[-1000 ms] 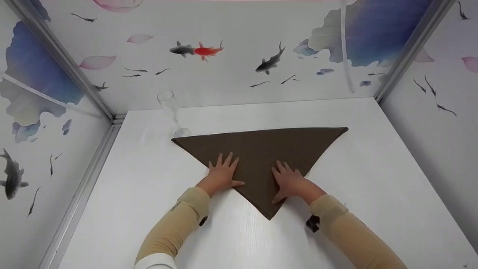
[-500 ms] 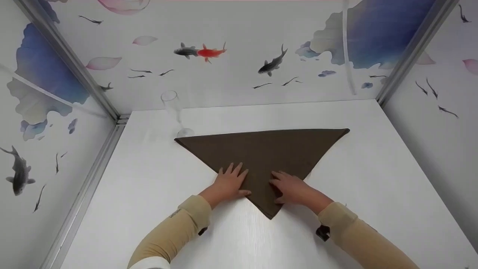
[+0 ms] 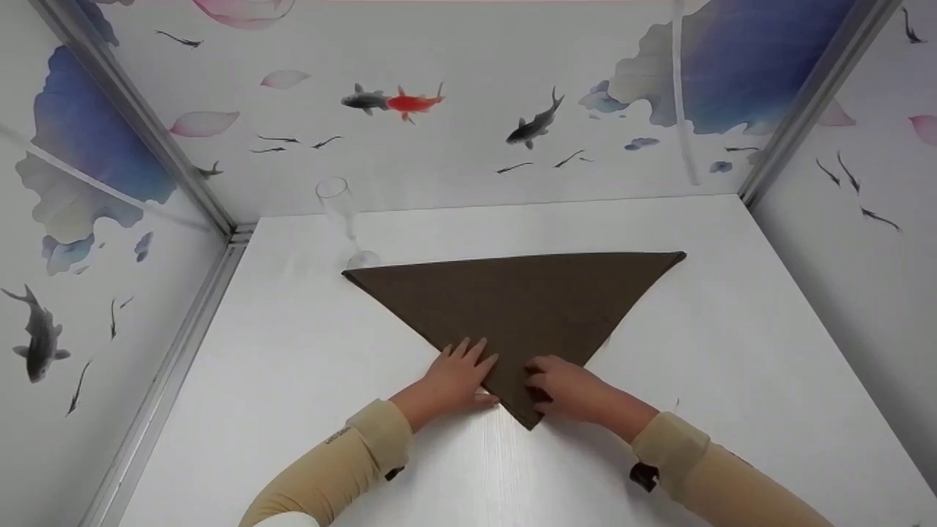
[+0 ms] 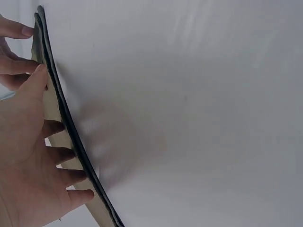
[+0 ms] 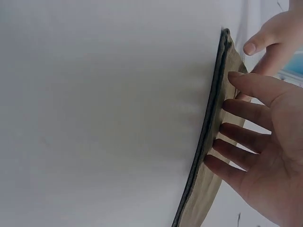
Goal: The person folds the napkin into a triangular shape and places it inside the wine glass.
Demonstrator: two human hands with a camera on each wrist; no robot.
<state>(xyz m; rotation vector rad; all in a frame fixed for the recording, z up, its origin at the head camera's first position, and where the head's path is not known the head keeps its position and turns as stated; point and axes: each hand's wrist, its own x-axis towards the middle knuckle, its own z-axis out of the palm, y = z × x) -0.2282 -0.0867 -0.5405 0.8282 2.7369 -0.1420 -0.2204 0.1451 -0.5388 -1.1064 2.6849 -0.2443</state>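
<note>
A dark brown cloth napkin (image 3: 512, 300), folded into a triangle, lies flat with its long edge at the back and its point towards the person. My left hand (image 3: 455, 380) rests on its left slanting edge near the point, fingers spread and fairly straight. On the other side, my right hand (image 3: 571, 388) touches the cloth near the point, its fingers bent a little. In the left wrist view the left fingertips press along the folded layers of the napkin (image 4: 71, 125). The right wrist view has the right fingertips lying on the napkin (image 5: 215, 113) beside its layered edge.
A clear stemmed glass (image 3: 338, 212) stands behind the napkin's left corner, its foot close to the cloth. The white table (image 3: 732, 351) is bounded by printed panels (image 3: 468, 146) with fish and petals and by metal rails (image 3: 183, 322).
Both hands have slid over the cloth towards its near point, coming closer to the person. The right fingers have drawn in and bent more. The napkin keeps its triangular shape.
</note>
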